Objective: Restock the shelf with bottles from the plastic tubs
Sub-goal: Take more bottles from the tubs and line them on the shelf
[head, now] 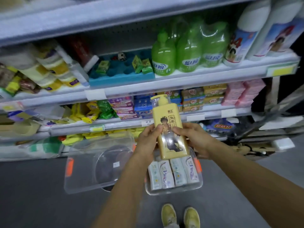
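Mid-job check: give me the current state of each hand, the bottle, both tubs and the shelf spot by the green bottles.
Left hand: grip on the yellow bottle's left edge.
Right hand: grip on its right edge.
Yellow bottle: upright, lifted above the tub, pump on.
Right tub: open, four white bottles lying side by side.
Left tub: open, no bottles visible.
Green bottles: upright on the shelf.

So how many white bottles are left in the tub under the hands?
4 show, lying side by side in the clear tub. The held yellow bottle may hide more.
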`<act>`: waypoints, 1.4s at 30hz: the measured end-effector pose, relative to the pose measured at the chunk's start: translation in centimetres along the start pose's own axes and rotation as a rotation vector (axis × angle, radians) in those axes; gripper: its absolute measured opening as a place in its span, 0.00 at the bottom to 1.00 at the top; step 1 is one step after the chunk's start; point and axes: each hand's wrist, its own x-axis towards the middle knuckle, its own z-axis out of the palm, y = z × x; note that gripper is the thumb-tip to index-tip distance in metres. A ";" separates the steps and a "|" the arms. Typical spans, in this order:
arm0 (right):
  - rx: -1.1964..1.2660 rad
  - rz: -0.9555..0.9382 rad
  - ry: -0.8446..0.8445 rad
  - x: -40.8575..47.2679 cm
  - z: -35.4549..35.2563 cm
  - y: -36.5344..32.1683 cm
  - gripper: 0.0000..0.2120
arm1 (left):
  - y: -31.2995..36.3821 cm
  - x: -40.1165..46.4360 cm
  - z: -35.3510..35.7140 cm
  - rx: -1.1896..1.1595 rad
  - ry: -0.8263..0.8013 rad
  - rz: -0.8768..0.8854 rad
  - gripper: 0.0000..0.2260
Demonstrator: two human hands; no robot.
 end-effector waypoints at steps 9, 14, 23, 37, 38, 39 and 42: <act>-0.007 -0.172 -0.014 -7.0 2.5 -11.0 0.07 | 10.1 -6.5 -0.3 0.019 -0.069 0.188 0.13; -0.049 -0.269 -0.021 -10.0 4.0 -16.6 0.10 | 15.6 -9.8 -0.6 0.010 -0.108 0.303 0.12; -0.138 -0.515 -0.003 -16.0 6.2 -25.0 0.13 | 24.4 -15.6 -0.9 0.032 -0.165 0.553 0.10; -0.129 -0.751 0.055 -21.1 6.5 -32.4 0.11 | 32.5 -20.3 0.8 0.053 -0.252 0.759 0.12; -0.126 -0.769 0.060 -21.3 6.3 -33.1 0.11 | 33.2 -20.6 1.1 0.056 -0.256 0.771 0.13; -0.120 -0.783 0.067 -21.4 6.0 -33.8 0.12 | 33.9 -20.7 1.5 0.059 -0.259 0.786 0.13; -0.111 -0.830 0.072 -21.8 5.1 -36.2 0.14 | 36.2 -21.4 3.0 0.075 -0.263 0.841 0.15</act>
